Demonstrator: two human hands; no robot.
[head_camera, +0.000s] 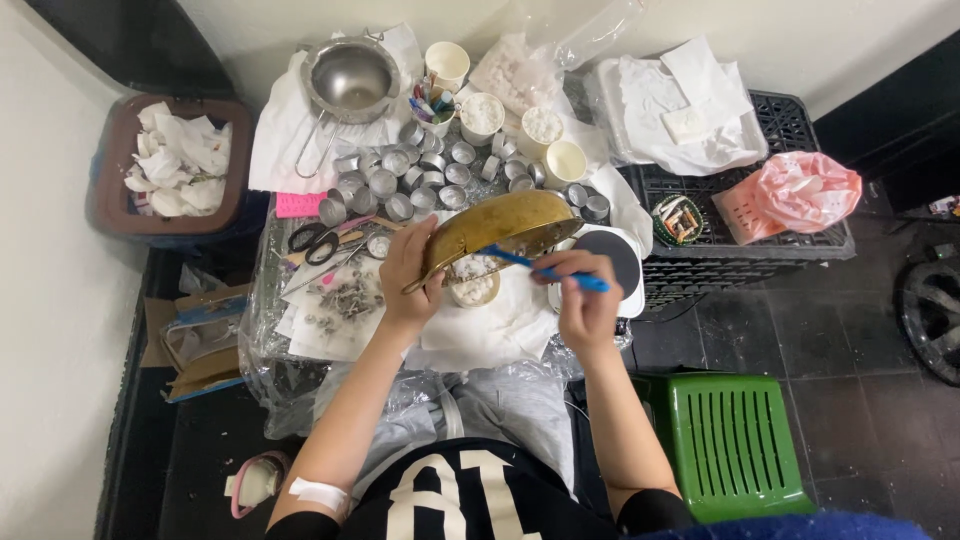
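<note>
My left hand (408, 280) grips the handle of a brass-coloured pan (505, 224), which is tilted on its side over a small cup (472, 285) holding white material. My right hand (585, 295) holds a blue stick-like tool (545, 270) whose tip reaches into the pan's mouth. Both hands work above white paper (490, 335) spread on a low table wrapped in clear plastic.
Several small metal tins (400, 185) crowd the table behind, with a steel bowl (350, 78), paper cups (447, 62), scissors (315, 242) and small metal wick tabs (345, 300). A bin of crumpled tissues (175, 165) stands left; a black crate (740, 210) with a pink bag (795, 190) and a green stool (730, 440) stand right.
</note>
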